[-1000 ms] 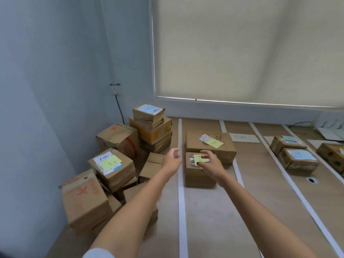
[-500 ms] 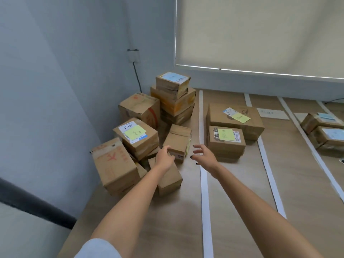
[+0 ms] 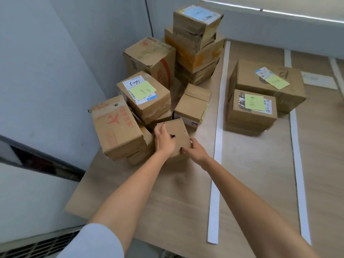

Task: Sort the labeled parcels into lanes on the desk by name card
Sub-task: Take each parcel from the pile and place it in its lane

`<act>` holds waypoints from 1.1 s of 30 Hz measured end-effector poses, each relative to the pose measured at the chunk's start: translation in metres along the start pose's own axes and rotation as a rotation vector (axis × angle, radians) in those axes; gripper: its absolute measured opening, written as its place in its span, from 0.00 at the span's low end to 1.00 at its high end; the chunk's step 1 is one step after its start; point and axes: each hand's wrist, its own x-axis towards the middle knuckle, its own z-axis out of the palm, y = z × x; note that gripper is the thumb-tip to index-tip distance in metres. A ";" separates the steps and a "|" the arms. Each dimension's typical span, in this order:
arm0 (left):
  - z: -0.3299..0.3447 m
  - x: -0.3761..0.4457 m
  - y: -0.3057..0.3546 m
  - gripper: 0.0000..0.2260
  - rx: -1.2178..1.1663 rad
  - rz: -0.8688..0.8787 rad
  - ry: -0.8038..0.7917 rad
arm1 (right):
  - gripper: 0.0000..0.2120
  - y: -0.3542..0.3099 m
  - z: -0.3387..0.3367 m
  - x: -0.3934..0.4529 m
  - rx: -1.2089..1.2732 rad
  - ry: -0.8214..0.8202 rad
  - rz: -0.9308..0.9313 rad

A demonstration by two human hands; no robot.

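At the near edge of the unsorted pile, my left hand wraps over the top of a small plain parcel while my right hand grips its near corner, probably to turn it, since no label shows. Left of that parcel a leaning box presses close. Right of it, past the white tape strip, two yellow-noted parcels already fill a lane.

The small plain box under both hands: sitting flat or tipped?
Tipped. The small plain box leans against the pile, its top face slanted, with the left hand and the right hand gripping its sides.
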 end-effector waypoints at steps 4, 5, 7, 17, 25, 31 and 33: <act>0.006 -0.005 0.005 0.33 -0.056 -0.042 -0.021 | 0.28 0.005 0.006 0.000 0.086 0.025 0.022; 0.007 -0.007 0.008 0.34 -0.060 -0.054 -0.026 | 0.28 0.006 0.004 -0.001 0.108 0.039 0.033; 0.008 -0.012 0.016 0.34 -0.054 -0.051 -0.026 | 0.28 0.008 -0.002 -0.007 0.129 0.065 0.035; 0.027 -0.051 0.108 0.33 -0.037 0.197 -0.073 | 0.24 0.011 -0.075 -0.071 0.326 0.331 -0.002; 0.018 -0.074 0.182 0.30 -0.370 0.381 -0.193 | 0.23 -0.010 -0.145 -0.114 0.391 0.527 -0.119; 0.003 -0.079 0.204 0.29 -0.505 0.250 -0.296 | 0.24 -0.026 -0.170 -0.135 0.387 0.586 -0.144; 0.002 -0.079 0.205 0.24 -0.535 0.221 -0.326 | 0.22 -0.029 -0.175 -0.140 0.384 0.596 -0.158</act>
